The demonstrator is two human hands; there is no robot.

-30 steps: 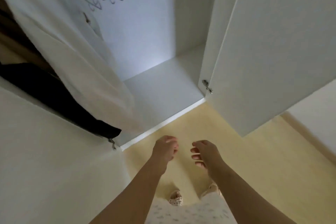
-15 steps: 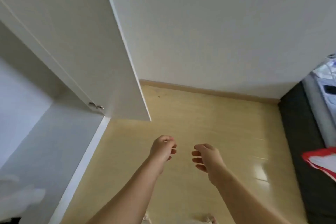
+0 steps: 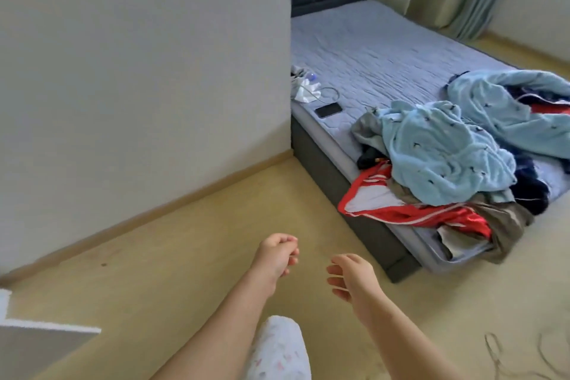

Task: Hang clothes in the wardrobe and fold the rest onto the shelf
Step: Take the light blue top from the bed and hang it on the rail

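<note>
Both hands are empty: the left hand [image 3: 277, 251] is loosely curled and the right hand [image 3: 350, 276] is relaxed with its fingers hanging, nothing held. Over at two o'clock the pile of clothes [image 3: 447, 163] sits heaped on the near end of the bed [image 3: 370, 49], a pale blue fleece on top and a red-and-white garment [image 3: 401, 210] spilling over the edge. Plenty left, by the look of it: that whole heap awaits hanging or folding.

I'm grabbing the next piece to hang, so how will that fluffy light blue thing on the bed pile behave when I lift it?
Probably floppy: the light blue garment lies crumpled in soft folds. It looks bulky but likely light, being fluffy. It drapes over the red and white garment, so that may drag along.
</note>
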